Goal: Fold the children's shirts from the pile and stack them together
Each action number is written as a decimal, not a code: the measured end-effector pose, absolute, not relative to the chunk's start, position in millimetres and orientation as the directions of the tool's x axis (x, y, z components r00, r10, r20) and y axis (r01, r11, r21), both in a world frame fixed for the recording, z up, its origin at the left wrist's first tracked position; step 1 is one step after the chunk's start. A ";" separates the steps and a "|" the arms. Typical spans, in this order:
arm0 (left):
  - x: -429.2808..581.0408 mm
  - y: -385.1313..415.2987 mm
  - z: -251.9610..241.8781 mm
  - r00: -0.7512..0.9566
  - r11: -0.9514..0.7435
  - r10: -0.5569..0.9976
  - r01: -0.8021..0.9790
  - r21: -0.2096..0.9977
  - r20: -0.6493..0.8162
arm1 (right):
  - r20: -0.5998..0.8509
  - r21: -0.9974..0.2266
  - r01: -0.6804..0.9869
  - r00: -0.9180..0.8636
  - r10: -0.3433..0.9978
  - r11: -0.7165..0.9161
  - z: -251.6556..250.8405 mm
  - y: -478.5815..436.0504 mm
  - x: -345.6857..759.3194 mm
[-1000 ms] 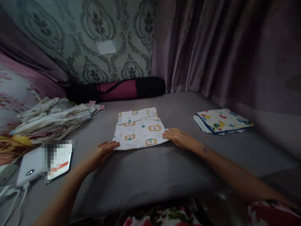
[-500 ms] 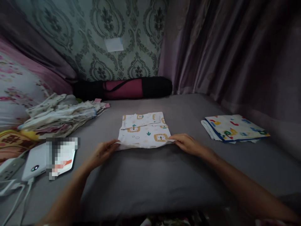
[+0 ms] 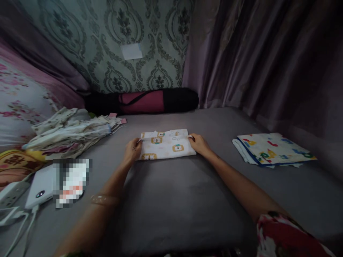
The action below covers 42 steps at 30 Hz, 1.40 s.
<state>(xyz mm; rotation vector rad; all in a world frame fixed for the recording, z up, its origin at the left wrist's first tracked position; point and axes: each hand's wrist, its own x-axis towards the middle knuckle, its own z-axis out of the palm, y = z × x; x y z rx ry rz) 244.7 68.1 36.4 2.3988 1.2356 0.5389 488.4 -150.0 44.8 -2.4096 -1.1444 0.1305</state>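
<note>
A white cloth [image 3: 168, 148] printed with tan lion faces lies folded into a wide strip on the grey bed sheet [image 3: 166, 207]. My left hand [image 3: 133, 149] pinches the folded edge at the cloth's left end. At the right end, my right hand [image 3: 197, 143] grips the same edge between thumb and fingers. The edge is drawn between both hands over the far part of the cloth. A clear bangle [image 3: 103, 199] circles my left wrist. Whether the cloth is a garment, I cannot tell.
Folded cloth with colourful prints [image 3: 276, 148] lies at right. At left are a heap of clothes [image 3: 72, 132], a white power bank [image 3: 43, 185], a pixelated phone-like object [image 3: 73, 184] and a power strip [image 3: 12, 194] with cables. A black-and-red long bag [image 3: 142, 101] lies along the wall.
Both hands have moved away from me, carrying the cloth's near edge up and over its far part. The cloth is now a shorter strip from front to back.
</note>
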 end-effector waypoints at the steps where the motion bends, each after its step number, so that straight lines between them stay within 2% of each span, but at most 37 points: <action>1: 250.0 70.4 35.8 0.525 -0.533 0.836 0.703 0.471 0.162 | 0.099 -0.427 0.694 0.673 0.733 -0.580 46.3 -145.1 488.2; 7: 273.6 79.1 35.3 0.507 -0.538 0.841 0.754 0.376 0.186 | 0.072 -0.351 0.637 0.749 0.658 -0.687 50.7 -120.9 491.3; 17: 290.3 82.7 35.6 0.513 -0.559 0.829 0.784 0.270 0.223 | 0.120 -0.299 0.668 0.735 0.667 -0.682 41.6 -102.3 501.6; 24: 290.1 86.2 29.6 0.541 -0.567 0.823 0.795 0.215 0.173 | 0.104 -0.269 0.689 0.715 0.691 -0.673 35.1 -100.0 503.9; 37: 293.3 94.7 18.0 0.406 -0.417 0.908 0.867 0.271 0.099 | 0.038 -0.315 0.541 0.828 0.559 -0.780 31.3 -93.1 506.5; 42: 290.4 93.1 28.5 0.386 -0.371 0.922 0.878 0.303 0.012 | -0.023 -0.358 0.560 0.794 0.607 -0.747 34.4 -93.8 514.6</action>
